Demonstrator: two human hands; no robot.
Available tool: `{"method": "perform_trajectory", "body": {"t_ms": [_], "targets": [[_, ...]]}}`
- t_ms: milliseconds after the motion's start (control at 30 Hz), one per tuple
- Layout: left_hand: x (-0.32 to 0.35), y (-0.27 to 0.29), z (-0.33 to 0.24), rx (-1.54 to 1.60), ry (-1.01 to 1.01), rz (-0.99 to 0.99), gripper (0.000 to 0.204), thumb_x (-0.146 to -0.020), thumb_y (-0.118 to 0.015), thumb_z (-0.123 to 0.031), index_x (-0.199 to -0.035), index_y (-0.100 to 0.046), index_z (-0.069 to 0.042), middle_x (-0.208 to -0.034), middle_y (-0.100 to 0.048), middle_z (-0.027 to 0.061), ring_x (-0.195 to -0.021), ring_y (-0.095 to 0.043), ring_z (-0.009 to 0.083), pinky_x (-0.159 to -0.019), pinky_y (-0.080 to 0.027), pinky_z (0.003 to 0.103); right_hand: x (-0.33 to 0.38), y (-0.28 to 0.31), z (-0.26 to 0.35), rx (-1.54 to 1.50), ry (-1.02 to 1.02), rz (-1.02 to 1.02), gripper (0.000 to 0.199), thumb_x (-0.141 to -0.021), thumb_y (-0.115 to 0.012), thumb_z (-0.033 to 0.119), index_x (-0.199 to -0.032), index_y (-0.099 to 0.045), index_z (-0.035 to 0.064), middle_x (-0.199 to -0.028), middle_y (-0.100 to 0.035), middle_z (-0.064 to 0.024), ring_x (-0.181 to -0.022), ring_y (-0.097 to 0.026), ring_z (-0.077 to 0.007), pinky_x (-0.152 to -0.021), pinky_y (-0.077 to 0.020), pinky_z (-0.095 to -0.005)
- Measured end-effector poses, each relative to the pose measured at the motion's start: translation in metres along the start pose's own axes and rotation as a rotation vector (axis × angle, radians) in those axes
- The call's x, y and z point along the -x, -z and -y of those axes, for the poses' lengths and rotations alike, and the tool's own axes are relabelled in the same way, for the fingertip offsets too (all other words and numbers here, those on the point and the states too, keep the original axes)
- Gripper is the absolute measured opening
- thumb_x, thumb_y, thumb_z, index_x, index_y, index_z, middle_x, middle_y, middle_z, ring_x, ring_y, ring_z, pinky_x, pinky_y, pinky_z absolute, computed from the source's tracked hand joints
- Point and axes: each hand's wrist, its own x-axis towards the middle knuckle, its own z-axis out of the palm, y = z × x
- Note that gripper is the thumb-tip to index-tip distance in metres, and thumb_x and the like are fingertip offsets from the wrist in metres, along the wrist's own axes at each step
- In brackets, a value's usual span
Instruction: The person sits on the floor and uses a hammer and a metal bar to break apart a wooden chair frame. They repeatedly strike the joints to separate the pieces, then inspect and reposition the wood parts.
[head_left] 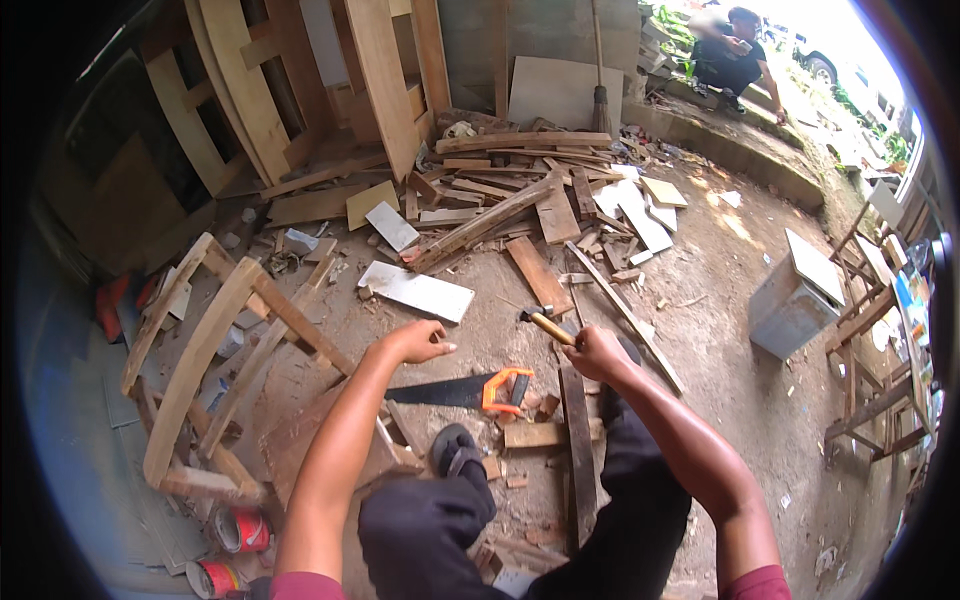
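My right hand is wrapped round the light wooden handle of a hammer, whose dark head points left and away from me. Off to the left, my left hand hovers above the ground, its fingers loosely bent and the thumb apart; nothing shows in it. Between my arms lies a handsaw with a dark blade and an orange and black handle. A long dark wooden strip runs beneath my right forearm, beside a short wood block.
A curved wooden frame stands at left, near red tins. Ahead spreads a pile of scrap wood with a white board. A pale box and wooden chairs stand right. Another person squats far right.
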Motion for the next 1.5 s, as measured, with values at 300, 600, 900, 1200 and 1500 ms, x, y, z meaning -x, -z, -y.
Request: {"method": "perform_trajectory", "body": {"t_ms": [300,600,900,1200,1500], "targets": [[-0.304,-0.100,0.117,-0.454,-0.277,-0.584,0.063,-0.093,-0.062,-0.043,-0.142,-0.045,-0.007,-0.151,-0.038,0.0166,-0.144,-0.033,0.0303,-0.119,-0.021,0.056,-0.321,-0.082,-0.129,0.341,0.327,0.043,0.035,-0.089,-0.070,0.037,-0.102,-0.067,0.0040,-0.084,-0.070,-0.0188,-0.078,-0.070,-0.0356,-0.068,-0.0547,-0.0439],[-0.503,-0.047,0.125,-0.074,-0.182,-1.155,0.043,-0.091,-0.064,-0.033,-0.122,-0.054,-0.006,-0.130,-0.054,0.0139,-0.122,-0.051,0.0351,-0.106,-0.035,0.051,-0.442,-0.131,-0.182,-0.038,0.545,-0.282,0.036,-0.089,-0.074,0.031,-0.110,-0.064,0.0049,-0.097,-0.071,-0.0158,-0.087,-0.070,-0.0352,-0.073,-0.0562,-0.0410],[-0.579,-0.058,0.136,-0.050,0.361,-0.753,0.076,-0.093,-0.037,-0.073,-0.118,-0.057,-0.004,-0.120,-0.062,0.0213,-0.121,-0.054,0.0383,-0.105,-0.029,0.062,-0.483,-0.102,-0.182,0.315,0.684,-0.185,0.040,-0.088,-0.072,0.029,-0.116,-0.060,0.0039,-0.119,-0.057,-0.0167,-0.108,-0.056,-0.0343,-0.091,-0.0444,-0.0445],[-0.584,-0.056,0.129,-0.123,0.373,-0.810,0.087,-0.081,-0.042,-0.086,-0.095,-0.060,-0.002,-0.101,-0.066,0.0236,-0.102,-0.063,0.0403,-0.094,-0.038,0.059,-0.679,-0.018,-0.111,-0.029,0.757,-0.506,0.035,-0.088,-0.067,0.011,-0.119,-0.054,0.0045,-0.118,-0.056,-0.0196,-0.112,-0.055,-0.0404,-0.095,-0.0450,-0.0458],[-0.591,-0.054,0.126,-0.122,0.505,-0.688,0.092,-0.080,-0.040,-0.087,-0.104,-0.063,-0.002,-0.101,-0.065,0.0219,-0.100,-0.062,0.0360,-0.093,-0.039,0.053,-0.950,0.008,-0.075,0.341,0.588,-0.531,0.045,-0.086,-0.065,0.017,-0.124,-0.049,0.0002,-0.119,-0.056,-0.0232,-0.110,-0.057,-0.0412,-0.093,-0.0469,-0.0482]]}}
